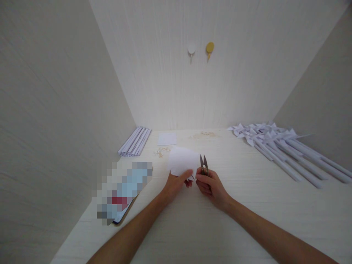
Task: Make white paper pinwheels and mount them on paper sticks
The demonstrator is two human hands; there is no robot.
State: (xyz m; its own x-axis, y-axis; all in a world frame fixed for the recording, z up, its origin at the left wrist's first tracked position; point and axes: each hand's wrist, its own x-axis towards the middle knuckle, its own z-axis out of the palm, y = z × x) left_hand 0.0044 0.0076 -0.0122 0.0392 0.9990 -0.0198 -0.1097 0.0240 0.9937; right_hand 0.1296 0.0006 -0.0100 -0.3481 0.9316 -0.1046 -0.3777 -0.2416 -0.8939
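My left hand (176, 184) pinches the near edge of a white sheet of paper (183, 161), held a little above the table. My right hand (211, 186) grips small thread snips (204, 165) with dark blades pointing up and away, their tips apart. The snips stand just right of the paper's edge, almost touching it. Both hands meet near the middle of the pale wooden table (233, 216).
Rolled white paper sticks (135, 141) lie at the back left. A pile of white paper pinwheels on sticks (277, 145) fills the back right. A small white square (167, 139) and pins (161, 151) lie behind the hands. A blurred flat object (123, 190) lies left. Two hooks (200, 49) hang on the wall.
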